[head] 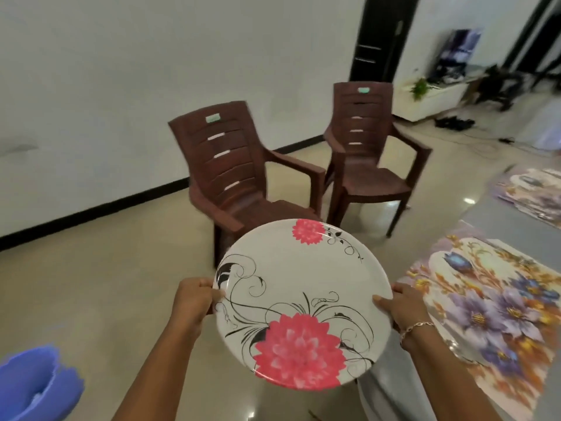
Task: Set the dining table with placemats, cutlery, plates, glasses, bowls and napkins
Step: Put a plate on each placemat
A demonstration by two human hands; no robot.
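Observation:
A white plate point(300, 287) with pink flowers and black swirls hangs in the air in front of me, above the floor. My left hand point(194, 299) grips its left rim and my right hand point(400, 308) grips its right rim, thumb on top. To the right, the grey dining table point(498, 214) carries a floral placemat point(491, 302) at its near end and a second floral placemat point(534, 189) farther back. The plate is left of the table's edge, not over the mats.
Two brown plastic chairs point(243, 183) point(370, 153) stand ahead on the tiled floor near the white wall. A blue plastic container point(33, 387) sits at the lower left. A low white cabinet point(434, 95) with a screen stands at the back right.

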